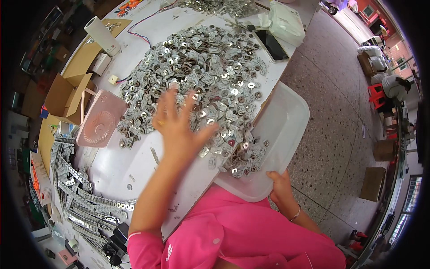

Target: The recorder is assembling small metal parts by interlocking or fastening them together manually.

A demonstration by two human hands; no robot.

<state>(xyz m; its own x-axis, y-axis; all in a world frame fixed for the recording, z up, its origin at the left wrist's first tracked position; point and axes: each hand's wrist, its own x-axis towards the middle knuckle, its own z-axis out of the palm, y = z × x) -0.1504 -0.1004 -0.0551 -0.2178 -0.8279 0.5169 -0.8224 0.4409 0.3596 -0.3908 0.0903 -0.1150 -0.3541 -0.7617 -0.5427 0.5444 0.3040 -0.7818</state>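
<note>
A broad heap of small metal parts with round dark centres covers much of the white table. Over the near side of that heap, my left hand is spread with its fingers apart, slightly blurred. My right hand grips the near rim of a translucent white plastic tub, thumb on top, its other fingers partly hidden. The tub sits against the table's edge, above my lap. Several of the metal parts lie in the tub by the table edge, and others lie at the edge itself.
A pink fan and an open cardboard box stand left of the heap. Long strips of metal parts lie at the near left. A smartphone and a white tissue pack rest at the far right. Beyond is a speckled floor.
</note>
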